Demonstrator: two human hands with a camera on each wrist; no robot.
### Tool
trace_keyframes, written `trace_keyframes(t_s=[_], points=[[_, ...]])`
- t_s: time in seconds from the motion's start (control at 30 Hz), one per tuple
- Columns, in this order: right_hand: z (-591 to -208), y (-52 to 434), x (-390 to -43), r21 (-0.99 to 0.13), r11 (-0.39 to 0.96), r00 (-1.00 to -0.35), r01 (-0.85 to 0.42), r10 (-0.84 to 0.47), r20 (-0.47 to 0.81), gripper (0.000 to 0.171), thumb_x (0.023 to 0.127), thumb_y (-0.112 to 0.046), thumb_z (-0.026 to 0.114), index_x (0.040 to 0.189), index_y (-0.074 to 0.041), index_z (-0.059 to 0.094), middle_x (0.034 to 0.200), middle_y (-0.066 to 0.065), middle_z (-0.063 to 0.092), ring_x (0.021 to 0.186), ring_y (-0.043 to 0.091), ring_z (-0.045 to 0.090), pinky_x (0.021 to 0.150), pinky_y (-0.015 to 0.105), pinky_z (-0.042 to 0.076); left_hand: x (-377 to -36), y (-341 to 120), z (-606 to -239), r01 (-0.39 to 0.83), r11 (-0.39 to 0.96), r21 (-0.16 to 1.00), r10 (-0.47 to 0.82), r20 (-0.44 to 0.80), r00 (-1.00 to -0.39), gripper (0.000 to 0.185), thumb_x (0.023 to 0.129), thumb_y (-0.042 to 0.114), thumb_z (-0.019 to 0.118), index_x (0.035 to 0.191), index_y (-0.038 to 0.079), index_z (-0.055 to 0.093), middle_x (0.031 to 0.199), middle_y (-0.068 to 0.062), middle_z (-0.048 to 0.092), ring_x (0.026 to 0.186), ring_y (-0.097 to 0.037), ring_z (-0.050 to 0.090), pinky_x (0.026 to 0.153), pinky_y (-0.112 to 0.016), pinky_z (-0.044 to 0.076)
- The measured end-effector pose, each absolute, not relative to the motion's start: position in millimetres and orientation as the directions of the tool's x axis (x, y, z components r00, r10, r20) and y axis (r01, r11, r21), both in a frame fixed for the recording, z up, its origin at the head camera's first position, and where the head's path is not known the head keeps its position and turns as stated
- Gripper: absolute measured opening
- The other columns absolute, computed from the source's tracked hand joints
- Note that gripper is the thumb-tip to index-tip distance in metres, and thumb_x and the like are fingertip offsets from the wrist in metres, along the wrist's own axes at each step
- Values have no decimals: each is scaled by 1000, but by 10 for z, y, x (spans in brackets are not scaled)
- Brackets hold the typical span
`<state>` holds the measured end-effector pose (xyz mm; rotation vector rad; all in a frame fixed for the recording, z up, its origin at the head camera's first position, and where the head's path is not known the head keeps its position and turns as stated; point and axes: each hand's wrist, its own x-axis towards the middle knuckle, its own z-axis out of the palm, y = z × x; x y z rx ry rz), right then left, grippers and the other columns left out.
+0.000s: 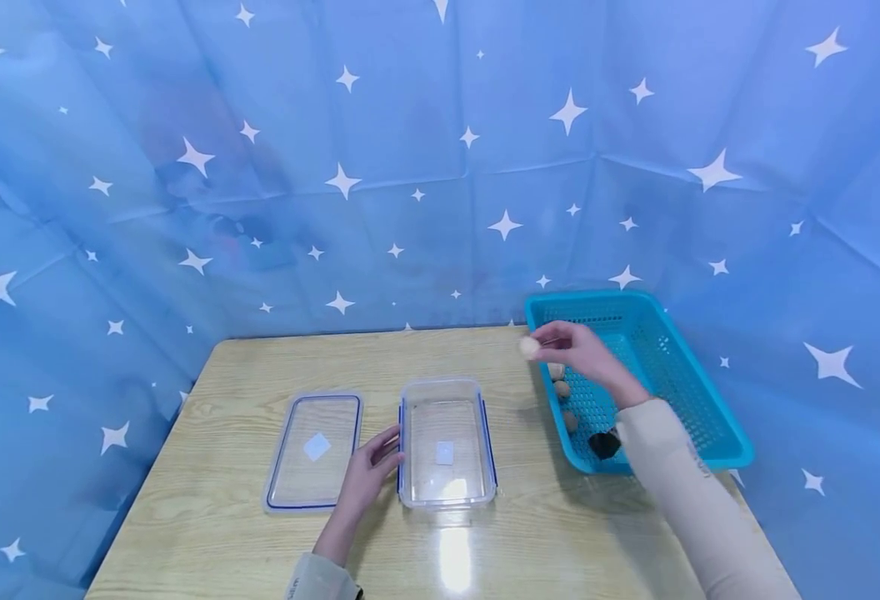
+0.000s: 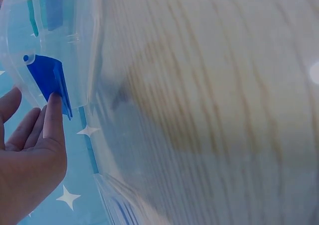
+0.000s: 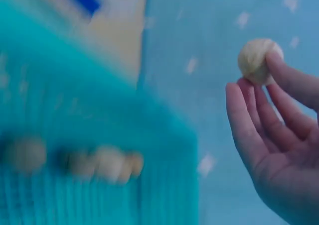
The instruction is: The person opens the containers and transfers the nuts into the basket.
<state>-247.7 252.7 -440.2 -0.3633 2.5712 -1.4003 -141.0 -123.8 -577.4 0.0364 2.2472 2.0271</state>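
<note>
Pinched between the fingertips of the right hand [image 1: 582, 350] is a small pale round ball [image 1: 529, 347], so the grip of this hand is grasping it. The ball is in the air, above the near-left edge of the turquoise basket [image 1: 698, 392] and above the tabletop [image 1: 207, 517] beside it. In the right wrist view the ball [image 3: 259, 60] sits at the fingertips [image 3: 286, 73], and several similar balls [image 3: 107, 163] lie blurred inside the basket below.

The left hand [image 1: 368, 479] has a released grip: its fingers are straight and they touch the left side of the clear plastic container [image 1: 447, 442]. In the left wrist view one finger [image 2: 52, 118] rests against the blue latch [image 2: 47, 75] of this container. The clear lid [image 1: 314, 450] lies flat on the tabletop, just beside the hand on its left.
</note>
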Motion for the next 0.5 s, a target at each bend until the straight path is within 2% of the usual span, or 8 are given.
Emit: trace_keyframes(t_s=[0.1, 0.17, 0.33, 0.5], points=[[-4514, 2845, -2583, -827, 557, -948, -73, -298, -116, 43, 99, -27, 63, 133, -2, 57, 134, 23, 57, 120, 38, 56, 101, 56, 53, -1413, -1248, -5782, -56, 100, 993, 101, -66, -993, 51, 94, 1, 63, 142, -4, 49, 147, -27, 49, 134, -43, 51, 105, -28, 54], [-4634, 3026, -2634, -809, 588, -939, -32, -296, -178, 42, 99, -26, 63, 133, -2, 57, 133, 24, 57, 120, 38, 56, 101, 57, 53, -1417, -1252, -5789, -55, 97, 994, 109, -66, -992, 51, 94, 2, 63, 142, -5, 48, 147, -27, 49, 134, -43, 51, 105, -28, 54], [-5001, 3322, -2713, -746, 665, -881, 13, -345, -323, 39, 95, -24, 69, 124, 0, 61, 122, 21, 63, 111, 31, 60, 92, 48, 58, -1421, -1259, -5791, -55, 91, 994, 110, -65, -992, 51, 94, 2, 63, 142, -5, 48, 146, -27, 50, 134, -42, 52, 104, -26, 54], [-5289, 3375, -2727, -764, 641, -803, 73, -417, -426, 37, 92, -16, 72, 120, 7, 60, 110, 17, 66, 95, 20, 66, 86, 40, 62, -1427, -1259, -5795, -45, 84, 995, 106, -54, -993, 50, 94, 0, 62, 142, -6, 49, 145, -28, 50, 134, -43, 52, 104, -26, 55]])
